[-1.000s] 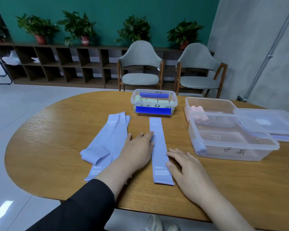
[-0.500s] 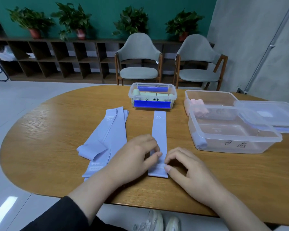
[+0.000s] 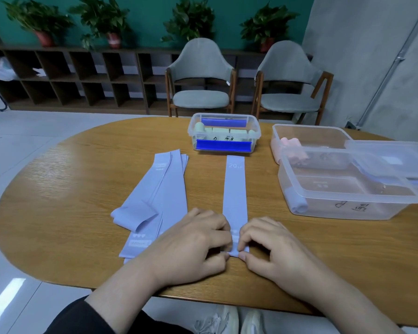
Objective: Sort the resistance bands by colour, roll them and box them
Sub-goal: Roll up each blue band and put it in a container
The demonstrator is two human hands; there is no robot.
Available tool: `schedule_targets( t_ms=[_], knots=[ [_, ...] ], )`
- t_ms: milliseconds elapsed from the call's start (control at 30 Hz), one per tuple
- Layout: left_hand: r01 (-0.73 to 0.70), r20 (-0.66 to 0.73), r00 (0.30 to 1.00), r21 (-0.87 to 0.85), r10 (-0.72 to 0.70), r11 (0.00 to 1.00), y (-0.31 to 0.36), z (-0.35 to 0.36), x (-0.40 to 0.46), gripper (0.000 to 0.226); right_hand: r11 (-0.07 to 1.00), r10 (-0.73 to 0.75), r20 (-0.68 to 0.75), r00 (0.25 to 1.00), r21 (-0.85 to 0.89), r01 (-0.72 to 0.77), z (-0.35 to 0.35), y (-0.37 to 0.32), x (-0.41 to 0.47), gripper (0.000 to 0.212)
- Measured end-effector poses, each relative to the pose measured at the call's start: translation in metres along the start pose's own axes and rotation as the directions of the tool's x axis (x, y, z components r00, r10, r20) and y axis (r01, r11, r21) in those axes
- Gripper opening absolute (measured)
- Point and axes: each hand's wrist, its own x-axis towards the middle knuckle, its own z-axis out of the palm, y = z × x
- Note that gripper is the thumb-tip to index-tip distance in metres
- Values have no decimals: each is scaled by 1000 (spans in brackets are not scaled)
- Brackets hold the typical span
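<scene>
At the near edge of an oval wooden worktop (image 3: pixel 58 189), a person's left hand (image 3: pixel 193 247) and right hand (image 3: pixel 273 247) pinch the near end of a lavender resistance band (image 3: pixel 235 189) marked "20 LB" at its far end. The fingers of both hands are curled over the band's near end, thumbs tucked under it, the two hands almost touching. The band lies flat and straight, running away from the person toward a small clear box (image 3: pixel 223 133).

Just left of it, a loose stack of lavender bands (image 3: pixel 159 196) lies at a slight angle, one band folded back on itself at the near left, another showing a "MEDIUM" label beside the left hand.

The small clear box stands at the far centre of the worktop and holds pale green rolls (image 3: pixel 217 129), with blue clip handles on its near and far sides. To the right, a larger clear box (image 3: pixel 348 189) holds a single lavender roll (image 3: pixel 298 201) in its near left corner. Behind it another clear box (image 3: pixel 309 136) contains pink rolls (image 3: pixel 291 144), and a clear lid (image 3: pixel 396 160) lies partly across the boxes at the far right.

Two grey upholstered chairs (image 3: pixel 200 78) stand beyond the worktop before a dark shelf unit (image 3: pixel 70 75) topped with potted plants (image 3: pixel 101 20).
</scene>
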Motion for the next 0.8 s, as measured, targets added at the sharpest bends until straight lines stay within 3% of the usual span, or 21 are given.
schedule_targets(
  t_ms=[167, 267, 433, 600, 700, 800],
  knots=[
    [38, 9, 999, -31, -38, 999, 0, -1, 1, 15, 1000, 6, -36, 999, -9, -7, 6, 1, 0, 6],
    [37, 7, 999, -36, -37, 999, -1, -2, 0, 9, 1000, -2, -54, 999, -29, 0, 8, 1, -1, 6],
    [13, -15, 1000, 15, -13, 1000, -1, 1, 0, 6, 995, -44, -88, 995, -96, 36, 11, 3, -6, 8],
    [8, 54, 998, 83, -12, 997, 3, -6, 5, 8, 982, -104, -142, 984, -171, 79, 13, 5, -6, 13],
    [31, 42, 998, 142, -37, 989, 10, -5, 7, 12, 984, -96, -134, 986, -163, 73, 13, 5, -5, 16],
    [74, 7, 997, 98, -75, 992, 12, 0, 4, 12, 991, -63, -135, 989, -129, 45, 12, 4, -4, 12]
  ],
)
